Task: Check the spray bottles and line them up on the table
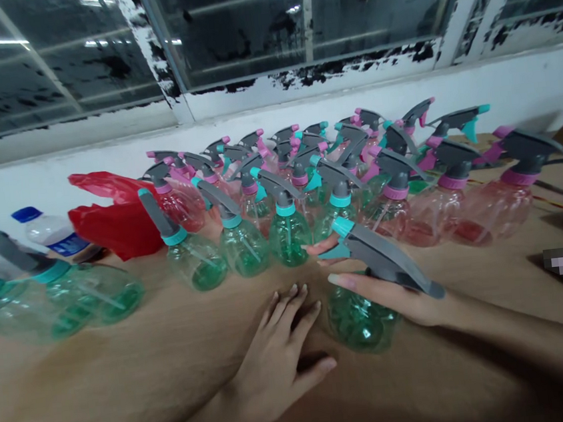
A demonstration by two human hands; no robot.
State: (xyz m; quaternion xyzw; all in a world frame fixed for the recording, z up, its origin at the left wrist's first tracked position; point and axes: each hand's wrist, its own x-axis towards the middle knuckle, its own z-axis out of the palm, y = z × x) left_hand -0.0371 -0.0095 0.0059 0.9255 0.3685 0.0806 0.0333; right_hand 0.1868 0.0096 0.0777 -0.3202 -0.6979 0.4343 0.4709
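My right hand (395, 293) grips a green spray bottle (361, 320) by the neck, under its grey trigger head with teal nozzle (384, 257). The bottle stands on the brown table (129, 388) just in front of me. Beside the bottle's left side, my left hand (277, 359) lies flat on the table, fingers stretched out and holding nothing. Behind them stands a row of green spray bottles (244, 242).
Several green and pink spray bottles (442, 207) crowd the back of the table under a window. Two green bottles (69, 294) sit at far left. A red plastic bag (111, 219) and a blue-capped bottle (49, 232) lie near the wall.
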